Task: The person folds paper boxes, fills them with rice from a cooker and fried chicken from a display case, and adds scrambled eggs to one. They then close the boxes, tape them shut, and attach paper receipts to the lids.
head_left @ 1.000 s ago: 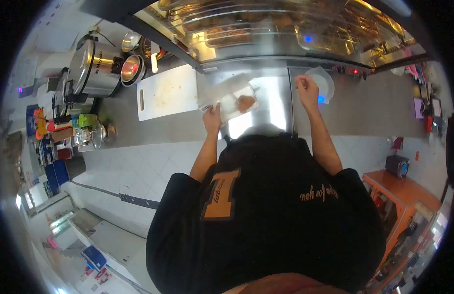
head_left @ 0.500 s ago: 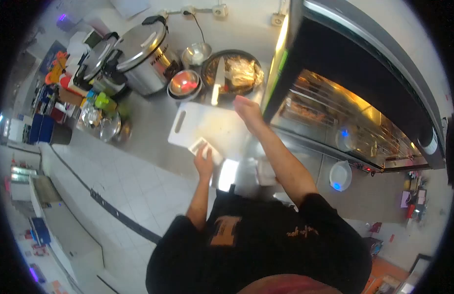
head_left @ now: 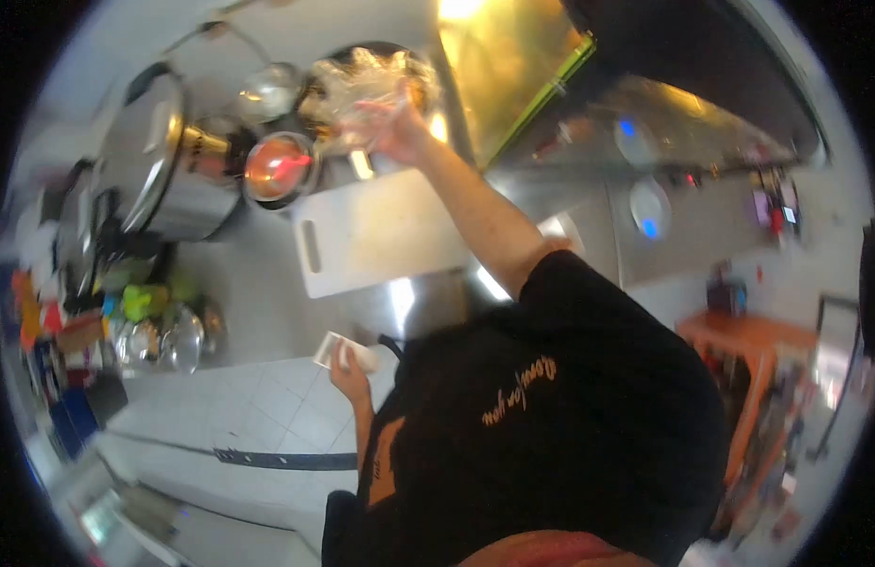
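Low at the counter's front edge, my left hand [head_left: 351, 376] is closed around a small white rectangular container [head_left: 326, 348], beside the black shirt. My right hand [head_left: 400, 137] reaches over the dark round pan [head_left: 315, 111], its fingers blurred against crumpled, shiny clear wrap [head_left: 362, 77]. Whether they grip the wrap or only touch it does not show. Under the right forearm lies a white cutting board [head_left: 381, 227] with a slot handle. A knife's pale handle [head_left: 361, 165] sticks out between the board and pan; its blade is hidden.
Metal bowls with something red [head_left: 279, 168] stand left of the pan. Farther left are a large steel pot [head_left: 187, 180] and a green item [head_left: 145, 300] near shiny bowls. An oven with a dark glass door [head_left: 683, 57] stands at right, with a white round container [head_left: 649, 208] below.
My right hand has moved from the board's far edge to the wrap over the pan. My left hand has drawn the white container off the board toward me. The view has turned.
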`<state>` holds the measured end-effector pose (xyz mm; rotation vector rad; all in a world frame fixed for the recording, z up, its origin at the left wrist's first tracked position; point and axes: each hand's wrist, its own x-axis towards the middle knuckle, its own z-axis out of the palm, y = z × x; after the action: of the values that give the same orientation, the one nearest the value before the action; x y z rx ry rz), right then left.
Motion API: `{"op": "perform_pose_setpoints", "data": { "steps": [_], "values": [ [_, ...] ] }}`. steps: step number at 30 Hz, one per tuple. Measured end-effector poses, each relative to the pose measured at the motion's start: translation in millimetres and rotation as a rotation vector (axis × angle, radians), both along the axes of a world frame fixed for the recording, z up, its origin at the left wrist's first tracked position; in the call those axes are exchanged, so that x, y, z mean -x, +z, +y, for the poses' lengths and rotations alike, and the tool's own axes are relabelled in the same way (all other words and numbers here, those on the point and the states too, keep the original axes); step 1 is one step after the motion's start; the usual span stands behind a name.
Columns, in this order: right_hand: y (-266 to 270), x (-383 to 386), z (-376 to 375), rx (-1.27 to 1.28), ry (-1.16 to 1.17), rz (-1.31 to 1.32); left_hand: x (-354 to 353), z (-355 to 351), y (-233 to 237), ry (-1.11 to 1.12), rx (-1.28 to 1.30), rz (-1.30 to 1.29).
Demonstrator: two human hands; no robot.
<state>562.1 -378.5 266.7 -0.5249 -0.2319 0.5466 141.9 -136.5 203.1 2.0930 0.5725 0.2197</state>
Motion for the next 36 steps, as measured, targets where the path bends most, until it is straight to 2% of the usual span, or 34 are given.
{"op": "perform_pose_setpoints", "data": {
  "steps": [1,3,4,6,7,8,10,11,13,15,16,18,19,20,21,22,23,24,26,28,29,31,32,33,35,36],
  "values": [
    [30,48,-7,0.15,0.09,0.056,-15,1,4,-0.016,0.014,-0.008],
    [75,157,-40,1.133,0.209,-0.304,-32,6,6,-0.062,0.039,-0.004],
    [23,219,-64,1.361,-0.08,-0.741,-43,7,3,-0.089,0.055,0.002],
    [79,282,-124,1.421,0.325,-0.468,-72,8,0,-0.178,0.051,-0.006],
    [80,301,-156,1.402,0.152,-0.361,-85,7,-1,-0.242,0.031,-0.013],
    [60,317,-184,1.546,-0.024,-0.061,-96,5,0,-0.308,0.003,-0.019],
    [43,333,-229,2.118,-0.366,-0.13,-126,-8,13,-0.425,-0.064,-0.09],
    [7,335,-252,2.482,-0.385,-0.291,-140,-15,20,-0.467,-0.086,-0.105],
    [-36,321,-279,2.442,-0.23,-0.561,-153,-34,37,-0.486,-0.055,-0.109],
    [-58,306,-284,2.445,-0.019,-0.641,-171,-59,54,-0.484,0.046,-0.106],
    [-88,297,-292,2.427,0.03,-0.657,-178,-71,54,-0.494,0.034,-0.127],
    [-108,288,-302,2.369,0.057,-0.823,-180,-83,46,-0.526,0.009,-0.176],
    [-99,283,-303,2.351,0.151,-0.815,-180,-95,44,-0.525,-0.029,-0.189],
    [-108,285,-314,2.292,0.075,-0.945,-173,-109,44,-0.513,-0.069,-0.2],
    [-127,283,-325,2.245,0.074,-0.981,-166,-126,46,-0.5,-0.093,-0.201],
    [-124,275,-333,2.149,0.193,-0.847,-161,-143,47,-0.476,-0.116,-0.205],
    [-96,284,-342,2.018,-0.031,-0.727,-157,-155,40,-0.437,-0.077,-0.21],
    [-71,281,-353,1.78,-0.035,-0.564,-152,-167,34,-0.394,-0.035,-0.211],
    [-2,309,-386,1.187,-0.459,-0.243,-138,-199,41,-0.329,-0.063,-0.202],
    [22,321,-445,0.851,-0.802,-0.075,-121,-222,43,-0.292,-0.116,-0.194],
    [-6,307,-500,0.91,-1.16,-0.159,-114,-231,37,-0.286,-0.153,-0.192],
    [22,290,-612,1.126,-1.708,-0.141,-104,-245,26,-0.279,-0.142,-0.186],
    [99,292,-631,1.122,-1.853,0.218,-98,-249,16,-0.277,-0.087,-0.178],
    [48,258,-720,1.449,-2.026,-0.008,-90,-253,13,-0.272,-0.028,-0.168],
    [83,212,-786,1.422,-1.934,0.037,-78,-269,22,-0.307,-0.132,-0.179],
    [97,191,-812,1.635,-1.798,-0.018,-73,-276,27,-0.323,-0.189,-0.184]
  ]
}}
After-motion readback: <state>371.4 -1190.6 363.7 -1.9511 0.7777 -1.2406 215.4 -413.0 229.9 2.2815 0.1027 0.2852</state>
